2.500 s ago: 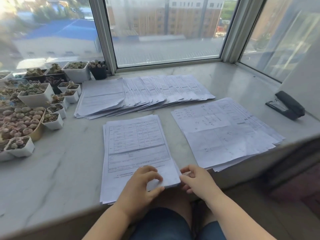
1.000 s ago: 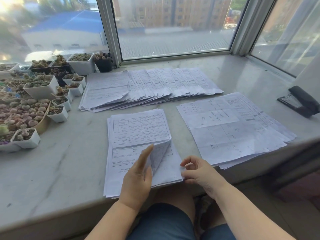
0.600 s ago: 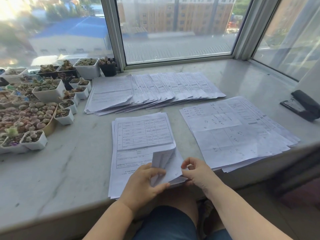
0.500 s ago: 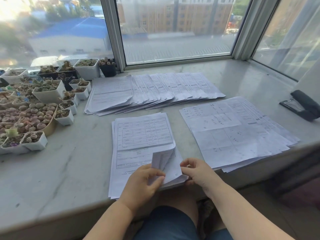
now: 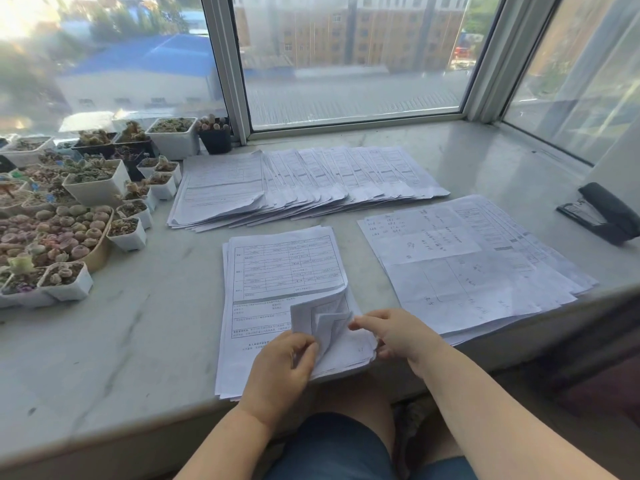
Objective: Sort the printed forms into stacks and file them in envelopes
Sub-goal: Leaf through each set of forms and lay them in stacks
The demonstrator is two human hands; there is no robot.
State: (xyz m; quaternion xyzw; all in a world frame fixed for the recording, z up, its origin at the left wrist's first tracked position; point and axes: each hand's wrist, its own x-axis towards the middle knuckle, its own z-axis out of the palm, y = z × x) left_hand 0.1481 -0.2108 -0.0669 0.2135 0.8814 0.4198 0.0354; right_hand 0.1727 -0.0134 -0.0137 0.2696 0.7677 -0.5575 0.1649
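A fanned row of forms (image 5: pixel 311 181) was laid near the window, a spread of sheets (image 5: pixel 474 265) to the right reaching the sill's front edge, succulent pots (image 5: pixel 93 188) crowded at the left, and a black stapler (image 5: pixel 602 213) set far right. Bare marble sill (image 5: pixel 121 327) was left open between the pots and the near stack of forms (image 5: pixel 277 271), which overhung the front edge. Its lower right corners were gripped, curled back, by the left hand (image 5: pixel 284 365); the right hand (image 5: pixel 394 334) was pinching the stack's corner. Compared with half a second earlier, more corners had been folded over.

Form print (image 5: pixel 289 268) too small
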